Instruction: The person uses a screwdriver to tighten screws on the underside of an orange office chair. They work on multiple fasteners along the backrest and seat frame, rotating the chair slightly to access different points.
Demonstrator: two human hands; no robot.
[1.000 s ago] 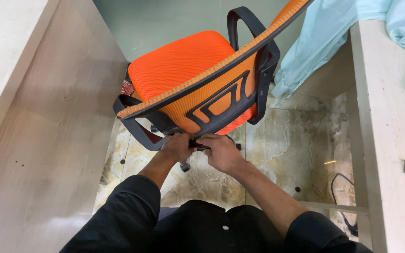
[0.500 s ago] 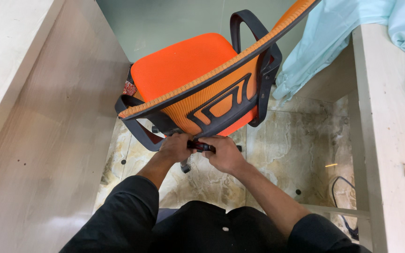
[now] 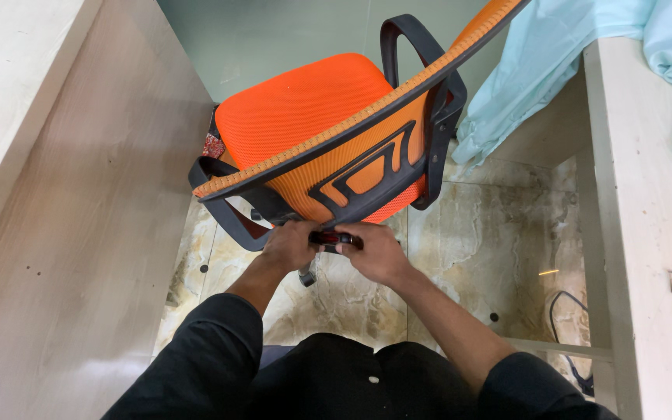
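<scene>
**Orange chair, two hands at its back**

Orange mesh covers the seat and backrest of a swivel office chair (image 3: 328, 124) with a black plastic frame, standing on the marbled stone floor (image 3: 491, 249) in the middle of the scene, between a pale wooden panel (image 3: 64, 233) on the left and a pale wooden desk (image 3: 647, 202) on the right. Its backrest is nearest the person and its seat faces away, toward the far green wall; the backrest's top edge runs as a long diagonal from near left to far right.

Both hands meet just under the backrest's lower edge. The left hand (image 3: 289, 245) is curled narrow against the frame, and the right hand (image 3: 375, 253) is closed round a small dark tool with a red part (image 3: 336, 239) (its exact kind is too small to tell).

By the look of it the chair is moderately heavy but rolls and turns easily, so it would shift under a push; the rigid black frame and armrest loops (image 3: 398, 47) offer firmer holds than the yielding mesh. A light blue cloth (image 3: 538, 70) hangs at the far right.
</scene>
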